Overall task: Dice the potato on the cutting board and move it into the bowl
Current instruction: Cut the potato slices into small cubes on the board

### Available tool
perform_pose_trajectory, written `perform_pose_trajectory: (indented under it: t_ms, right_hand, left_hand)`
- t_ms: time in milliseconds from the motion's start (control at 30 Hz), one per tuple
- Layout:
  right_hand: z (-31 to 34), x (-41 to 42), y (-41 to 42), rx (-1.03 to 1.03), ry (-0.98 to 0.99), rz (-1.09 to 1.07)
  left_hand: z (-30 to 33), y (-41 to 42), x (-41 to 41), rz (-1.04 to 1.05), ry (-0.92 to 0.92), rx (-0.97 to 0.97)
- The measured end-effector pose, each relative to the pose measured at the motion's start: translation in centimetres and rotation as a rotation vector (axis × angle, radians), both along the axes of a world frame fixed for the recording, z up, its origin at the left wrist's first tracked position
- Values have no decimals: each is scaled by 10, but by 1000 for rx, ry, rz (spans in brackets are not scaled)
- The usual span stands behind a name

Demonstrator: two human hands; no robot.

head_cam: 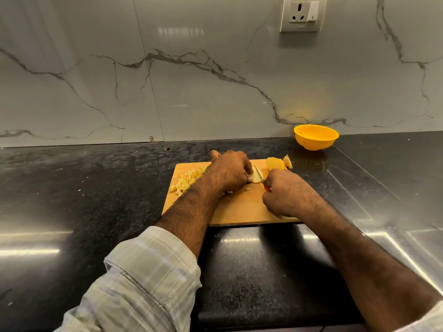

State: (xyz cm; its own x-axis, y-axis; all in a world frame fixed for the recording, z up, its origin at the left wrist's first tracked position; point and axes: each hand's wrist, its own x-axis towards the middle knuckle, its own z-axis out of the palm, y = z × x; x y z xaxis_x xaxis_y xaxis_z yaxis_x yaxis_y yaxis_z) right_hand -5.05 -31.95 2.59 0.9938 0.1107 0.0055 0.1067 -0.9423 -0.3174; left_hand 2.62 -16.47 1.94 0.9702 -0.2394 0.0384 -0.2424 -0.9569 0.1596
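A wooden cutting board (239, 209) lies on the black counter. My left hand (230, 171) holds a pale potato slice (258, 177) down at the board's middle with curled fingers. My right hand (287, 192) grips a small knife (259, 174) with a red handle, its blade on that slice. A heap of diced potato (187, 180) lies on the board's left part, partly hidden by my left forearm. Larger potato pieces (275, 163) sit at the board's far right corner. The yellow bowl (316, 136) stands behind the board to the right, against the wall, with nothing seen inside.
The black stone counter (96, 188) runs left and right of the board. A marble wall (191, 80) rises right behind it, with a socket (303, 13) high on the right. A few potato crumbs lie near the board's left edge.
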Motion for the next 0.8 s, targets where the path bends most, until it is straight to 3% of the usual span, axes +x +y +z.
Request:
perform_pose_trajectory:
  t_ms: [167,367,800]
  right_hand:
    - [2,-7,-9,2,42,36]
    - [1,-9,-7,59,-153,1]
    - [-6,8,15,-54,-80,15]
  left_hand:
    - [-1,4,2,4,6,-42]
    - [-5,13,7,12,19,-151]
    - [-8,10,10,-22,-14,-107]
